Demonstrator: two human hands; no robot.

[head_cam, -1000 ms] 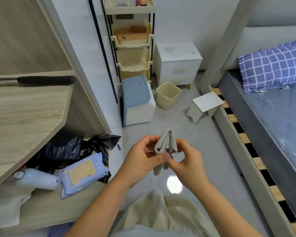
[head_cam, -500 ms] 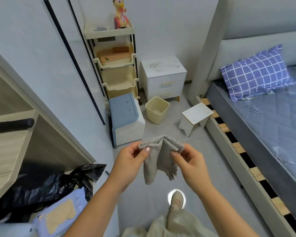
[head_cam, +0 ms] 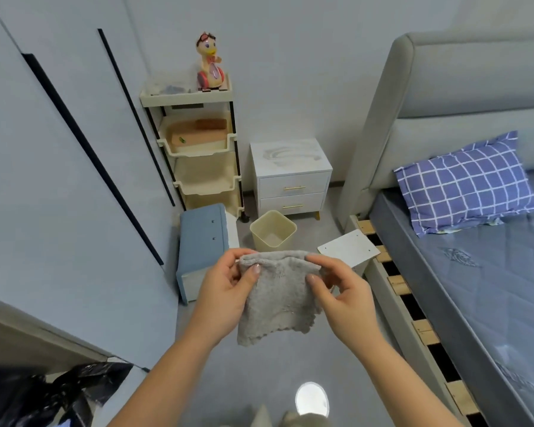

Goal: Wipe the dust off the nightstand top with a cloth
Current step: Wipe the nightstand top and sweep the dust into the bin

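A grey fluffy cloth (head_cam: 278, 297) hangs spread out in front of me. My left hand (head_cam: 225, 291) pinches its upper left corner and my right hand (head_cam: 342, 297) pinches its upper right corner. The white two-drawer nightstand (head_cam: 290, 167) stands against the far wall, well beyond my hands, between a shelf cart and the bed's headboard. Its top shows pale dusty smears.
A cream shelf cart (head_cam: 198, 149) with a toy duck (head_cam: 208, 67) stands left of the nightstand. On the floor before it are a blue stool box (head_cam: 201, 241), a cream bin (head_cam: 273, 234) and a small white stool (head_cam: 349, 251). The bed (head_cam: 475, 272) runs along the right; wardrobe doors (head_cam: 59, 180) are at left.
The cloth went from bunched between my fingers to spread open between both hands. My view has lifted and moved toward the nightstand; the wooden shelves at left have left the frame.
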